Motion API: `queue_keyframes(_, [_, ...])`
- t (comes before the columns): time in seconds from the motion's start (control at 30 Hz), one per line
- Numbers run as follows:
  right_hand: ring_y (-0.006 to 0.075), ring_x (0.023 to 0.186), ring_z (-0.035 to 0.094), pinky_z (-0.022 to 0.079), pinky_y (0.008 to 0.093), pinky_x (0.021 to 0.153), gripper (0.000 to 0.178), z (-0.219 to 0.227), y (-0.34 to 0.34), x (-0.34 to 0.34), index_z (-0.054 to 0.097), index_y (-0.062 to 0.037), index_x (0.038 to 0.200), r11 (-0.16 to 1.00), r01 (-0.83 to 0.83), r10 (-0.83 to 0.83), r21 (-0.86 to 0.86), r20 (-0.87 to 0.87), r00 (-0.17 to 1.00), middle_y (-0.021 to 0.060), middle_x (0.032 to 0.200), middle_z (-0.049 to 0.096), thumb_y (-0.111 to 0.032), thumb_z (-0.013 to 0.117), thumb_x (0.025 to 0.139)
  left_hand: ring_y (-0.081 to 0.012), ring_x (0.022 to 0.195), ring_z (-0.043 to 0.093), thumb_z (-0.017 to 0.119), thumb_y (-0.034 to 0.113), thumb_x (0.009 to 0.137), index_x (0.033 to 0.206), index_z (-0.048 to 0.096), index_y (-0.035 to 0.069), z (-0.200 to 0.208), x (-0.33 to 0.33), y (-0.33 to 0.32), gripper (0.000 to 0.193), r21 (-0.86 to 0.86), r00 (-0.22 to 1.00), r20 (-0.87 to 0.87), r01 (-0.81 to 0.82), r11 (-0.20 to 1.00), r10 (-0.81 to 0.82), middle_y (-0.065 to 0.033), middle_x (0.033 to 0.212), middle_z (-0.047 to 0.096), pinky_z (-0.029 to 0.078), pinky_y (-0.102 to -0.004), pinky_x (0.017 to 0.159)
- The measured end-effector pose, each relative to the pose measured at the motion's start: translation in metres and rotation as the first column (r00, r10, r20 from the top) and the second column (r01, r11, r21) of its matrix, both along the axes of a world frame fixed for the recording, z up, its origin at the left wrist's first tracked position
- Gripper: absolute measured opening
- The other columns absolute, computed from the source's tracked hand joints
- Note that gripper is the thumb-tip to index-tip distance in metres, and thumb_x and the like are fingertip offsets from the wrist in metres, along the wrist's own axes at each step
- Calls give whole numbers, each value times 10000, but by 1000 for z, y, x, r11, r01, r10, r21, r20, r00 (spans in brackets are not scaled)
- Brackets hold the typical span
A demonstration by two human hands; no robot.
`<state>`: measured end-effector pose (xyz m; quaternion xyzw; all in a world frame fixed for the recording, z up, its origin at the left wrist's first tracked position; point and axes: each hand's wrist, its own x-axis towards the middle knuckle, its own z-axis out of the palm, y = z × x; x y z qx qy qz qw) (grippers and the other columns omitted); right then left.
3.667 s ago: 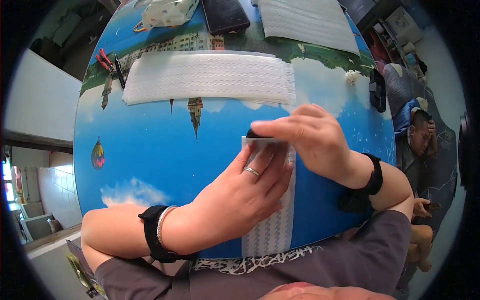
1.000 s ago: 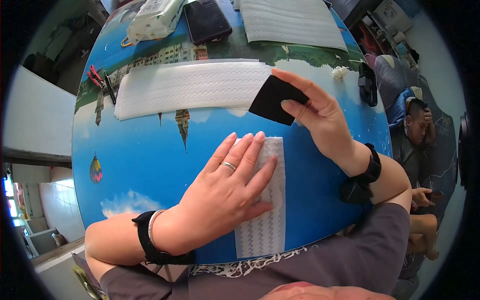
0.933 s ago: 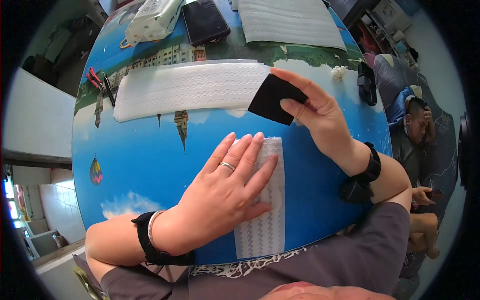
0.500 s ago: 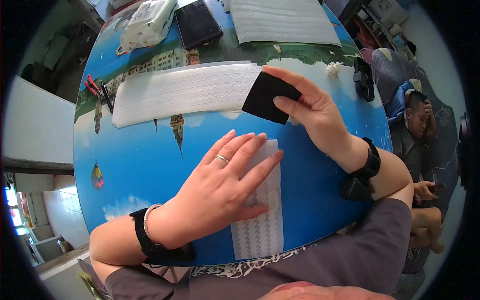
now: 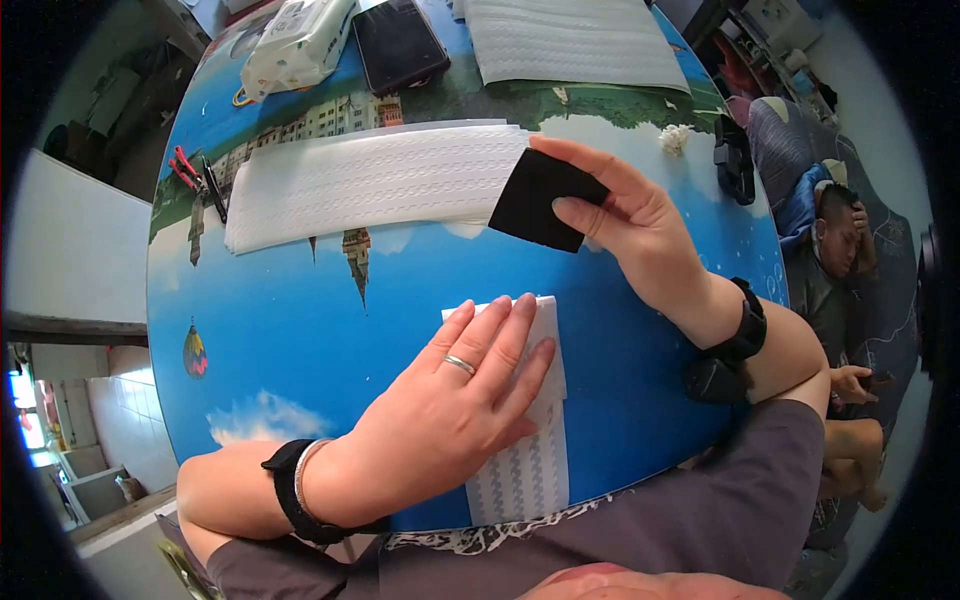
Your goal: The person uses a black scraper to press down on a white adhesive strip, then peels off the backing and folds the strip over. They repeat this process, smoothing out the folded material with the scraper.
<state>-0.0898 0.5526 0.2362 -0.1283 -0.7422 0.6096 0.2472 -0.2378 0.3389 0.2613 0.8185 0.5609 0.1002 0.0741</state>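
My right hand [image 5: 655, 235] pinches a flat black square card [image 5: 546, 200] between thumb and fingers, holding it above the table. Below and to the left, my left hand [image 5: 445, 400] lies flat, palm down, on a narrow white strip [image 5: 520, 490] with rows of wavy marks. This strip runs toward me to the table's near edge. Its far end [image 5: 547, 315] looks wider and doubled over, though the hand hides much of it. Beyond my hands lies a stack of long white patterned strips [image 5: 370, 185], its right end beside the black card.
A printed blue cover [image 5: 290, 340] lies on the table. Toward the back are a wipes pack [image 5: 300, 50], a phone [image 5: 400, 45] and larger white sheets [image 5: 575, 45]. Red-handled cutters [image 5: 185, 168] and a black pen [image 5: 214, 190] lie left. A person [image 5: 840, 240] sits at right.
My left hand has slid a little toward me along the strip, and the strip's far end now sits nearer and looks wider. The right hand with the black card has barely moved.
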Motion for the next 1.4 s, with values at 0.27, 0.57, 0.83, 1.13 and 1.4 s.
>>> queue_keyframes(0.27, [130, 1236, 612, 506, 287, 1082, 475, 0, -1, 0, 577, -108, 1499, 999, -8, 8, -33, -9, 1000, 53, 1405, 650, -21, 624, 1034, -409, 1439, 443, 748, 407, 867, 1494, 533, 40, 0, 0, -3, 758, -9, 1000, -25, 8, 1000, -8, -238, 1577, 427, 429, -532, 1181])
queue_keyframes(0.57, [95, 1236, 593, 476, 246, 1039, 500, 0, 0, 1, 535, -98, 1531, 999, -32, 32, -33, -10, 999, 18, 1424, 640, -9, 605, 1045, -377, 1428, 456, 780, 342, 830, 1461, 565, 16, 3, 1, -6, 742, 25, 1000, -2, -1, 1000, 1, -241, 1540, 447, 449, -479, 1175])
queue_keyframes(0.83, [122, 1270, 592, 470, 271, 1094, 494, 0, -1, 1, 533, -94, 1531, 998, -50, 50, -32, -16, 999, 41, 1444, 629, -6, 595, 1049, -379, 1420, 467, 776, 327, 840, 1452, 572, -1, 3, 3, -6, 724, 12, 999, -44, 23, 1000, -23, -257, 1529, 449, 456, -472, 1169])
queue_keyframes(1.13, [157, 1281, 607, 485, 297, 1097, 485, 0, -2, 1, 548, -85, 1513, 998, -62, 62, 34, -8, 998, 65, 1466, 624, 3, 605, 1039, -413, 1443, 447, 748, 351, 878, 1469, 546, -15, 0, 3, -7, 723, 8, 999, -38, 28, 1000, -28, -302, 1553, 422, 422, -500, 1192])
queue_keyframes(1.4, [248, 1140, 702, 556, 339, 985, 446, 8, -11, 2, 643, -55, 1396, 865, -76, 121, 495, -58, 991, 122, 1371, 701, 31, 684, 960, -448, 1477, 396, 754, 378, 863, 1508, 501, -13, -3, 5, -7, 796, -19, 1000, -8, 12, 1000, -12, -328, 1568, 397, 395, -530, 1205])
